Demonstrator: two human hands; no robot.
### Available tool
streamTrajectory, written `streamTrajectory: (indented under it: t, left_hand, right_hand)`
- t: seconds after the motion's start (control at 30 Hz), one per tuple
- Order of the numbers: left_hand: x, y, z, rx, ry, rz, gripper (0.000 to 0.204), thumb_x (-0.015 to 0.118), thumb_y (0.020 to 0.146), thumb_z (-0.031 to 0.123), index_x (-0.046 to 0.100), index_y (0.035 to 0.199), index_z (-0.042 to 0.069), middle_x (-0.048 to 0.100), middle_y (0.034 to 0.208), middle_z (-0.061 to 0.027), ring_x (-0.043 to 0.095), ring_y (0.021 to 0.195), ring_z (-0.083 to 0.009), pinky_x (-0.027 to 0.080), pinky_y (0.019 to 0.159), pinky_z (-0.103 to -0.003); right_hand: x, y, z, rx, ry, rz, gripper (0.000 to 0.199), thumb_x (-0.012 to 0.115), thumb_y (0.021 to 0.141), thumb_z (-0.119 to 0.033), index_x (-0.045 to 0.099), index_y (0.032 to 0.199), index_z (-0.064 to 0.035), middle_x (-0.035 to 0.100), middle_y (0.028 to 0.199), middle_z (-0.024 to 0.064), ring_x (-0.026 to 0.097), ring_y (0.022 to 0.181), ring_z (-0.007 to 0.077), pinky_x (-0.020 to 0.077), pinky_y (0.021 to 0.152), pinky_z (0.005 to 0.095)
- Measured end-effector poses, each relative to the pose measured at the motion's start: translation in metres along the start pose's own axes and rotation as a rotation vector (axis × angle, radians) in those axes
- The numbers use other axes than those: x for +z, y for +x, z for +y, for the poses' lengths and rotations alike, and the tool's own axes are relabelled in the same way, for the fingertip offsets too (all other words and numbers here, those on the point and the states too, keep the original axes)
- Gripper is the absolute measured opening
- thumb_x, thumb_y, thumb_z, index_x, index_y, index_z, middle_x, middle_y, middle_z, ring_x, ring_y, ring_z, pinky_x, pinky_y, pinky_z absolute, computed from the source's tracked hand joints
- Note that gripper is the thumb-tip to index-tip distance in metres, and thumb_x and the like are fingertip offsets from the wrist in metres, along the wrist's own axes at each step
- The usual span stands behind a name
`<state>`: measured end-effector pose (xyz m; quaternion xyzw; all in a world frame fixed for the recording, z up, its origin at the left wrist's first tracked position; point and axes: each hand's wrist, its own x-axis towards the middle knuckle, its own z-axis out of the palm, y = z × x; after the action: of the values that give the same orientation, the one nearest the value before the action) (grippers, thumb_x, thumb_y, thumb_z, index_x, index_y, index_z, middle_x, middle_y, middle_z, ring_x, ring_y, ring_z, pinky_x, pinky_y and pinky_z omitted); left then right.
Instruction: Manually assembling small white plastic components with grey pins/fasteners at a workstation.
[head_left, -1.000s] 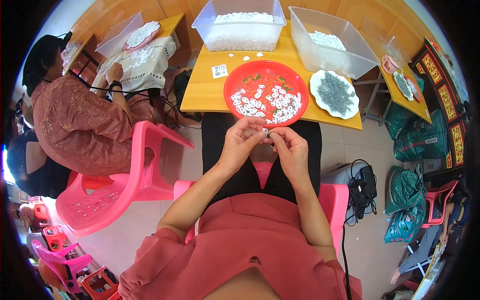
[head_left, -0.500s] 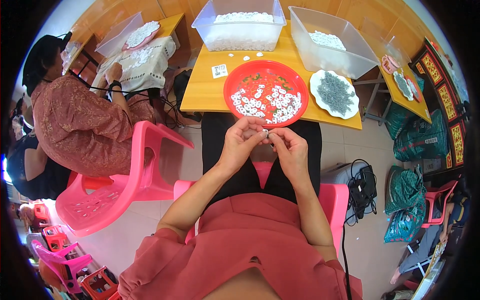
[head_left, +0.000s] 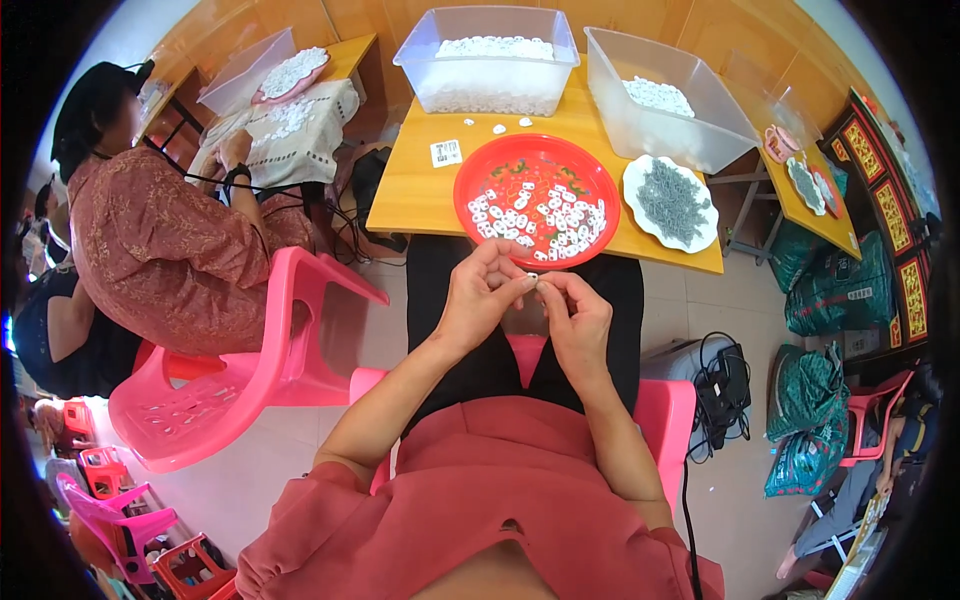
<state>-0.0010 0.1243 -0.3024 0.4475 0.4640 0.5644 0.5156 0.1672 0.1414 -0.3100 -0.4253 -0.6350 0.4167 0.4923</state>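
Over my lap, just in front of the table, my left hand [head_left: 482,297] pinches a small white plastic piece [head_left: 531,277] between thumb and fingertips. My right hand [head_left: 577,320] meets it there, thumb and forefinger pressed together at the piece's side; what they hold is too small and covered to make out. Just beyond my fingers sits a round red tray [head_left: 468,168] with many white plastic pieces with dark holes [head_left: 578,222] spread in it. Right of the tray, a white scalloped plate [head_left: 637,180] carries a heap of thin grey pin-like pieces [head_left: 672,203].
Two clear plastic bins [head_left: 487,85] [head_left: 690,125] with white pieces stand at the back of the wooden table [head_left: 410,190]. On the left a person [head_left: 170,240] works at a cloth-covered table, near a pink chair [head_left: 270,340]. Green sacks [head_left: 810,390] and black cables [head_left: 722,385] lie to the right.
My fingertips have closed more tightly around the white piece, and my hands sit slightly lower. The view has shifted a little, so the table and tray appear lower and further right.
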Motion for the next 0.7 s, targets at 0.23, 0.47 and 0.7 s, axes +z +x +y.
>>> streamTrajectory:
  t: [0.23, 0.47, 0.7]
  left_hand:
    - [0.010, 0.000, 0.000, -0.061, -0.142, -0.035, 0.015, 0.072, 0.099, 0.007, 0.068, 0.112, 0.000, 0.075, 0.098, -0.0080, 0.071, 0.082, -0.0127, 0.055, 0.071, -0.025]
    - [0.032, -0.009, 0.016, -0.074, -0.109, -0.015, 0.015, 0.070, 0.101, 0.012, 0.069, 0.109, 0.000, 0.076, 0.096, -0.0088, 0.071, 0.080, -0.0136, 0.056, 0.072, -0.026]
    - [0.047, -0.020, 0.024, -0.043, -0.142, -0.042, 0.014, 0.069, 0.100, 0.009, 0.071, 0.110, -0.001, 0.076, 0.094, -0.0095, 0.070, 0.077, -0.0129, 0.056, 0.072, -0.026]
  right_hand:
    - [-0.020, 0.004, -0.021, 0.057, 0.025, -0.030, 0.012, 0.069, 0.101, -0.008, 0.075, 0.105, 0.0011, 0.072, 0.083, -0.0005, 0.060, 0.070, 0.0029, 0.0478, 0.062, 0.0201]
    - [-0.044, 0.004, -0.044, 0.086, 0.044, -0.011, 0.012, 0.073, 0.097, -0.010, 0.077, 0.099, 0.0007, 0.074, 0.080, 0.0008, 0.063, 0.070, 0.0029, 0.0494, 0.061, 0.0216]
    - [-0.058, -0.006, -0.070, 0.057, 0.015, 0.002, 0.015, 0.071, 0.098, -0.012, 0.074, 0.099, 0.0021, 0.073, 0.076, 0.0075, 0.068, 0.068, 0.0097, 0.0532, 0.062, 0.0273]
